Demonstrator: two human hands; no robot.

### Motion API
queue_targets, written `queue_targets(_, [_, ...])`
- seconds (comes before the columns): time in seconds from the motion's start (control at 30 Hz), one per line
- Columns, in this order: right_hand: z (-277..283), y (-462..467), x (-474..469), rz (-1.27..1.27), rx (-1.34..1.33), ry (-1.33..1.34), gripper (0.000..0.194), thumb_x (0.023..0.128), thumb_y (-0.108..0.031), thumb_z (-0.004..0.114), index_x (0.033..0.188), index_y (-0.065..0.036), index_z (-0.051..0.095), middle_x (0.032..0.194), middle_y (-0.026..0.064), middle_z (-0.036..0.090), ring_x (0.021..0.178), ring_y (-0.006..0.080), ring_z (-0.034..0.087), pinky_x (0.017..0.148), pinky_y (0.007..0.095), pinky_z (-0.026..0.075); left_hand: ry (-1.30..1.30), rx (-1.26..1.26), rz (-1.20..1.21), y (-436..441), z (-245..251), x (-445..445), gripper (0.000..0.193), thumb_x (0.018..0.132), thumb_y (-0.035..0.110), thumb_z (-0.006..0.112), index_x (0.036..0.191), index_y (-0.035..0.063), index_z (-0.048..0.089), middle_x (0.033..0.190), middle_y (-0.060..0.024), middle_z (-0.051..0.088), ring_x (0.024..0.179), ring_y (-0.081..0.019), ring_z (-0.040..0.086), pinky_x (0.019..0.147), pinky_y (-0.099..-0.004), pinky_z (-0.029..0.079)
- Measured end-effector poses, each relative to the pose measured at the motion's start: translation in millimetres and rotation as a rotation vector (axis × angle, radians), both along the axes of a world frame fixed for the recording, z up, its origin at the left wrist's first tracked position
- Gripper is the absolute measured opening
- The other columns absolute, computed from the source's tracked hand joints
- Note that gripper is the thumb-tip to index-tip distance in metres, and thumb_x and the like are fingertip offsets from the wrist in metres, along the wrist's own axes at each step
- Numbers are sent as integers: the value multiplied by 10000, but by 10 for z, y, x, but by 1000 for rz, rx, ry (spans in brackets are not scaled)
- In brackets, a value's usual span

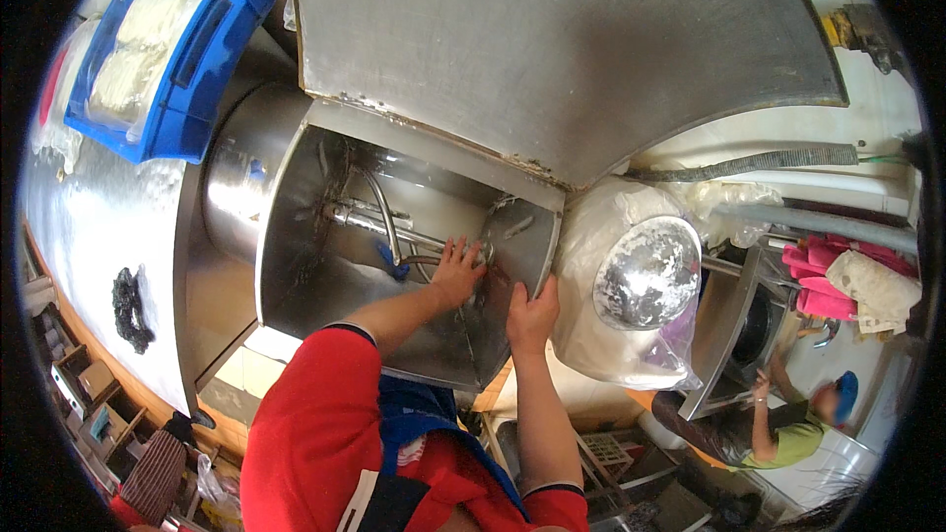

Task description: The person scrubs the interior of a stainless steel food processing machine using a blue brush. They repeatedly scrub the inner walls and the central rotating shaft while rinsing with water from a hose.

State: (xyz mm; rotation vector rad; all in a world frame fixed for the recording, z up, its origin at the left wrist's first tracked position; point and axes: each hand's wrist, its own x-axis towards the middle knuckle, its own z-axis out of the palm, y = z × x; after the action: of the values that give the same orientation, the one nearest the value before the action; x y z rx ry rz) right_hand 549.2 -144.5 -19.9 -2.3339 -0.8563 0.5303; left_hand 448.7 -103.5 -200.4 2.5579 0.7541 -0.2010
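Before me stands a stainless steel dough mixer with its tub (318,310) uncovered. A metal shaft (384,224) runs across inside, carrying a bent agitator bar (380,199). My left hand (458,273) reaches into the tub, fingers spread, at the shaft's right end near the side wall. My right hand (533,314) grips the tub's right rim (556,236), thumb uppermost. Behind the bar lies a blue object (392,262), perhaps a cloth, partly hidden. A pale patch shows on the tub floor beside it.
The raised steel lid (480,37) stands behind the tub. On the left, a blue crate (192,81) holds bagged pale food, and a dark scrubber (131,310) lies on a steel table (74,214). A metal bowl (647,273) rests on a plastic sack (584,332). Another person (783,428) works at right.
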Motion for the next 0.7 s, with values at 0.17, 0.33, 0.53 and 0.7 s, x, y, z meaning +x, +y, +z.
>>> queue_targets(0.17, [-69,-68,3,3,-21,-33,269,716,-96,578,951,9,501,850,214,568,812,384,549,718,396,428,-37,-343,80,307,42,22,254,766,209,511,962,70,592,1133,-180,506,1086,-317,467,857,-434,424])
queue_targets(0.33, [-158,-108,29,-19,-59,-67,279,720,-105,583,962,7,500,857,214,568,814,390,546,722,395,428,60,-330,312,711,-15,169,121,761,137,507,780,71,607,841,-136,604,845,-290,582,717,-386,472])
queue_targets(0.53, [-187,-118,48,3,1,-50,277,725,-97,580,968,9,499,860,205,576,816,377,555,721,384,432,-264,-427,-39,706,-427,283,148,775,123,472,819,83,608,843,-140,613,817,-332,588,727,-410,467])
queue_targets(0.7, [-138,-88,42,-13,-10,21,269,727,-97,580,958,14,497,857,209,572,808,373,557,711,379,433,-81,-470,-102,647,-570,359,222,783,179,439,892,69,598,891,-178,608,848,-357,575,751,-429,457])
